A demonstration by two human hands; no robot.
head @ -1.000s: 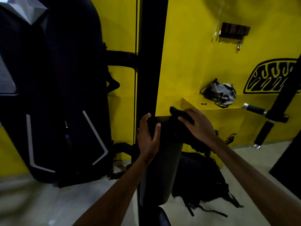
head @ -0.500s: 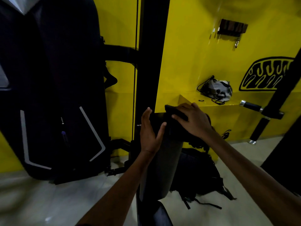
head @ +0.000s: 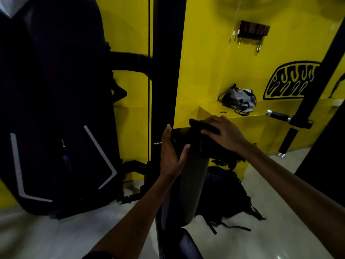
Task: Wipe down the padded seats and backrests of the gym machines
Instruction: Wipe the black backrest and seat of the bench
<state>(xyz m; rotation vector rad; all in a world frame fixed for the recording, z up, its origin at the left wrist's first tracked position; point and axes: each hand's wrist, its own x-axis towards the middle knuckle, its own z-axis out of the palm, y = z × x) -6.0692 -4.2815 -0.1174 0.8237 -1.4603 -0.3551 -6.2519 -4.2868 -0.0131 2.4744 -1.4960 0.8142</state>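
Padded black upright backrest [head: 183, 184] is standing against the black steel post [head: 169, 62]; right hand [head: 225, 132] is pressing a dark cloth [head: 200, 128] on its top, fingers flat, left hand [head: 170, 152] bracing its side, spread. Black backpack [head: 225, 195] is lying on the pale tiled floor [head: 261, 230] behind, yellow wall [head: 214, 62] beyond.

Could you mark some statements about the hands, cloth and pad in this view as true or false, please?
1. The right hand presses a dark cloth on the top of the backrest. True.
2. The left hand holds the cloth. False: it rests with straight fingers against the backrest's left edge.
3. A backpack lies on the floor behind the backrest. True.
4. A drawstring bag hangs from the wall hook. False: it sits on the yellow ledge.
5. The wall is yellow. True.
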